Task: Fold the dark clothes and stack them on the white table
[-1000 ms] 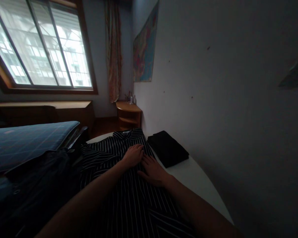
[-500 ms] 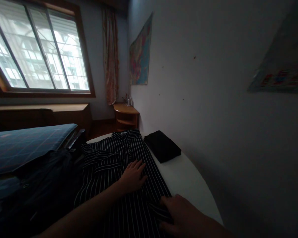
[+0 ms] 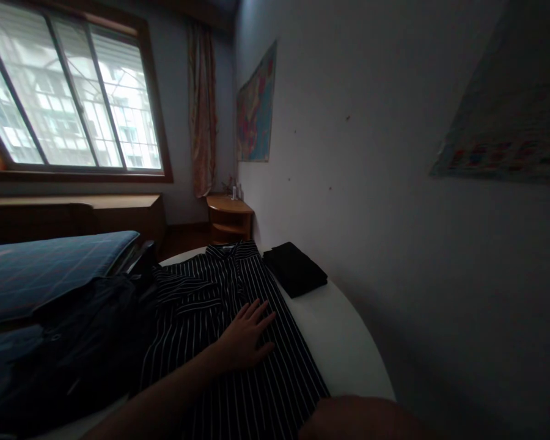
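Note:
A black shirt with thin white stripes [image 3: 201,342] lies spread on the white table, collar at the far end, one sleeve folded over its front. My left hand [image 3: 245,339] rests flat on the right half of the shirt, fingers spread. Low in the view, my right hand [image 3: 348,418] is at the shirt's right edge near the hem. Its fingers look curled in against the fabric; the fingertips are hidden and the bottom of the view cuts it off.
Folded black cloth [image 3: 296,269] sits near the wall on the round-edged white table [image 3: 352,342]. Dark clothing [image 3: 82,342] and a blue checked mattress [image 3: 59,263] are on the left. A wooden corner shelf [image 3: 231,208] stands beyond the table.
My right hand has moved down toward me, and the bunched fabric beside it now lies flatter. My left hand stays on the shirt, its fingers spread wider. The view has shifted slightly.

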The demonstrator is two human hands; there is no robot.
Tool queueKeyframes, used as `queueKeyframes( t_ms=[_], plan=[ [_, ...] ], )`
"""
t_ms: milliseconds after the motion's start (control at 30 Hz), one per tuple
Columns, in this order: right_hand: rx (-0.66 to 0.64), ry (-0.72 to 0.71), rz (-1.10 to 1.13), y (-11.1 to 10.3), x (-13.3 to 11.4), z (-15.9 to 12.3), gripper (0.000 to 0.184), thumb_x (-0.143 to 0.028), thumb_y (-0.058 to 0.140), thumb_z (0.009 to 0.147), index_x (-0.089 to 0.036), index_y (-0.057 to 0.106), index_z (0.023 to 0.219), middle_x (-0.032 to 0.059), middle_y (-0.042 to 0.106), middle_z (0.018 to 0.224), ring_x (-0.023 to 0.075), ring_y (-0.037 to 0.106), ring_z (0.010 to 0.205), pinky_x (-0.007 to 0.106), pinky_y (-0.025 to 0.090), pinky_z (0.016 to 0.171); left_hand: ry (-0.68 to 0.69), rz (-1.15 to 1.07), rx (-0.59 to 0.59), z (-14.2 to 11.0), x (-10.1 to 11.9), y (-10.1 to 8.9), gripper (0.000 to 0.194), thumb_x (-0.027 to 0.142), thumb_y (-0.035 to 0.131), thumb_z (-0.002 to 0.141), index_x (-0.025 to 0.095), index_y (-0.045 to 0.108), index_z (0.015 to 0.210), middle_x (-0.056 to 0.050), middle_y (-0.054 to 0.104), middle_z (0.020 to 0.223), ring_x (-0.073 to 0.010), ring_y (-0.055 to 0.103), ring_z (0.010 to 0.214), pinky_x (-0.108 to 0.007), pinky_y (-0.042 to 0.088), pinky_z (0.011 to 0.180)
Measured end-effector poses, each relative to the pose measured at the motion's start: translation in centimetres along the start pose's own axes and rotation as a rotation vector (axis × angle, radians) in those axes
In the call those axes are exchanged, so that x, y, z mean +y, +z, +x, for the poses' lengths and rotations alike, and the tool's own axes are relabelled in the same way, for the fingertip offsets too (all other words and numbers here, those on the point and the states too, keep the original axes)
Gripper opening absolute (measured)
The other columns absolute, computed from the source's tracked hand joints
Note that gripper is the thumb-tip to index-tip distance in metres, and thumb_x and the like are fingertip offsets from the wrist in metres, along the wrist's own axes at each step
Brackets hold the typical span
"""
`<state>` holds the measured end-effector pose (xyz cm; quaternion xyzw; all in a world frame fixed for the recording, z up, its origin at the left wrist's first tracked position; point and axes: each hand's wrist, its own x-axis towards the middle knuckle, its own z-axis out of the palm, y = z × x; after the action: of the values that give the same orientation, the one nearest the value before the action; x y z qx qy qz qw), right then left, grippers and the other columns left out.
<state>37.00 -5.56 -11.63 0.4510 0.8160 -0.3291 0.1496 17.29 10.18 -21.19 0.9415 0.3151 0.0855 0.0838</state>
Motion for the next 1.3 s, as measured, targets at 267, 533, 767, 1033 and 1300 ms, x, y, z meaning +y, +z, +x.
queueKeyframes(
  t_ms=[267, 533, 767, 1033, 1300],
  plan=[
    [0.634, -0.017, 0.023, 1.0, 2.6, 4.7, 0.05, -0.033, 0.051, 0.093, -0.017, 0.049, 0.141, 0.0138, 0.044, 0.151, 0.027, 0.038, 0.139, 0.044, 0.031, 0.114, -0.012, -0.073, -0.063, -1.8, 2.0, 0.3, 0.067, 0.061, 0.036, 0.096, 0.027, 0.028, 0.154, -0.011, 0.014, 0.163, -0.035, 0.008, 0.149, -0.058, 0.016, 0.118],
    [0.678, 0.199, -0.127, 0.9, 3.1, 6.3, 0.034, -0.02, 0.033, 0.098, -0.016, 0.065, 0.111, 0.012, 0.069, 0.111, 0.0242, 0.064, 0.104, 0.038, 0.046, 0.095, -0.014, -0.165, -0.063, -1.9, 5.5, 1.1, 0.072, 0.06, 0.04, 0.094, 0.023, 0.028, 0.154, -0.013, 0.012, 0.163, -0.0362, 0.004, 0.149, -0.059, 0.011, 0.12],
    [0.816, 0.129, -0.093, -4.5, 5.5, 10.3, 0.037, -0.017, 0.029, 0.099, -0.012, 0.062, 0.116, 0.0126, 0.065, 0.118, 0.0199, 0.058, 0.114, 0.031, 0.041, 0.101, -0.016, -0.286, -0.09, -2.3, 7.9, 1.7, 0.076, 0.06, 0.041, 0.094, 0.025, 0.017, 0.157, -0.013, 0.007, 0.163, -0.0378, -0.002, 0.148, -0.063, 0.008, 0.119],
    [0.852, 0.059, -0.06, -8.2, 6.0, 17.4, 0.033, -0.028, 0.044, 0.098, -0.014, 0.065, 0.119, 0.0117, 0.066, 0.123, 0.0215, 0.054, 0.118, 0.035, 0.036, 0.103, 0.16, -0.368, -0.313, -2.5, 2.6, -6.4, 0.036, 0.036, 0.041, 0.096, 0.023, 0.067, 0.117, -0.008, 0.069, 0.122, -0.0242, 0.065, 0.111, -0.036, 0.049, 0.097],
    [0.78, 0.168, -0.12, -9.6, 0.2, 22.3, 0.06, -0.068, 0.047, 0.087, -0.015, 0.071, 0.101, 0.0152, 0.065, 0.117, 0.0313, 0.052, 0.117, 0.046, 0.035, 0.099, -0.507, 0.097, 0.054, -5.0, -9.6, -11.0, 0.041, 0.021, 0.056, 0.084, 0.018, 0.06, 0.125, -0.012, 0.063, 0.128, -0.0271, 0.056, 0.121, -0.038, 0.042, 0.103]
  ],
)
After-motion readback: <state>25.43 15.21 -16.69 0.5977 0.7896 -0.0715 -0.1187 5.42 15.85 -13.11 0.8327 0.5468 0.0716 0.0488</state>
